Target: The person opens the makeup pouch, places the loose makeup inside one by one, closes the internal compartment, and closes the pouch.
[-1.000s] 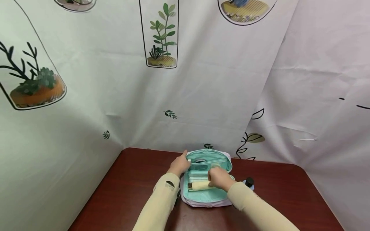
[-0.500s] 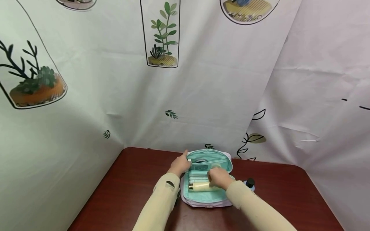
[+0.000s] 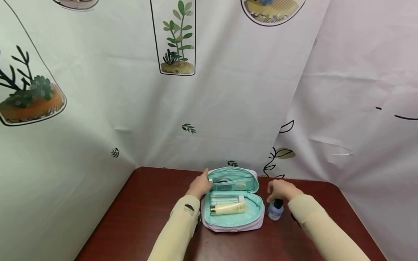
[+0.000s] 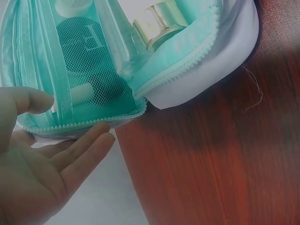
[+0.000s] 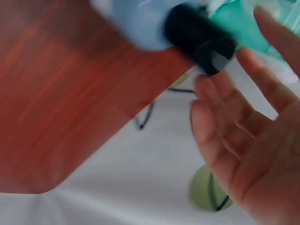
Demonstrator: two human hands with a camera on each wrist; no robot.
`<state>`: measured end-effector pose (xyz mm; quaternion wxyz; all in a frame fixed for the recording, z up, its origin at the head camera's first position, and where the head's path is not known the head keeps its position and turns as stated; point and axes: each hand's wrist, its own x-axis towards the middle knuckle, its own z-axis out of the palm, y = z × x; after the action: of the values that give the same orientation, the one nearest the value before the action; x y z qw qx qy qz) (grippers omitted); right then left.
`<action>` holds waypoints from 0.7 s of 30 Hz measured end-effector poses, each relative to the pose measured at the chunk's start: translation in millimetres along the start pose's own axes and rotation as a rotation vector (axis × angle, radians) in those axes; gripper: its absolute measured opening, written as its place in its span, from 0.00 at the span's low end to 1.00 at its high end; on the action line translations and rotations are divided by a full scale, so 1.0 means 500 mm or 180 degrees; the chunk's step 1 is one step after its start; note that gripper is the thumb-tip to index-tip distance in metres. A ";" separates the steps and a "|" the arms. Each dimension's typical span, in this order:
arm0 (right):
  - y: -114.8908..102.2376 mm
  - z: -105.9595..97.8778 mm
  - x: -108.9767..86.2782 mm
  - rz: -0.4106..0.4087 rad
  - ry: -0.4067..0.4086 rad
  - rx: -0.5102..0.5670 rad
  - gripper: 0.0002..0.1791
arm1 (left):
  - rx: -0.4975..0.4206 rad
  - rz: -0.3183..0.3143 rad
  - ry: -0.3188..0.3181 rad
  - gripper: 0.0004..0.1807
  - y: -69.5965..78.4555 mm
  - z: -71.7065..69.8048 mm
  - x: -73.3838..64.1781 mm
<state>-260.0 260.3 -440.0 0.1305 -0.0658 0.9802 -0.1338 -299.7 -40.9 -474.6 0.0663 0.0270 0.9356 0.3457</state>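
Right hand at blue bottle on desk, left hand at lid of toiletry bag.
Right grip wide beside black cap; left grip narrow, holding lid edge.

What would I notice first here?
Probably the open turquoise-lined case on the dark red table, a cream tube lying inside. The left hand grips the lid; the right hand is at a blue black-capped bottle beside the case. Behind, plant drawings decorate the white backdrop.
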 end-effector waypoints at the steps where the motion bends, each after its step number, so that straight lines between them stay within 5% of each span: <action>1: 0.012 0.002 -0.008 -0.0004 -0.0063 0.0075 0.15 | -0.0018 -0.0011 -0.0001 0.36 -0.001 0.001 -0.001; 8: 0.049 0.039 -0.031 0.0081 -0.0131 0.0579 0.15 | -0.0060 -0.0047 -0.0021 0.36 -0.003 0.004 -0.005; 14: 0.046 0.044 -0.037 0.0050 0.0068 0.0192 0.17 | -0.0053 -0.0074 -0.0036 0.36 -0.001 0.004 -0.004; 21: 0.031 0.025 -0.048 -0.0067 0.0015 -0.0111 0.14 | -0.0038 -0.0091 -0.0061 0.37 0.001 0.001 -0.007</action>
<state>-234.9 276.0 -450.3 0.1256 -0.0780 0.9819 -0.1182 -295.9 -40.3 -474.2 0.0803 0.0165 0.9331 0.3500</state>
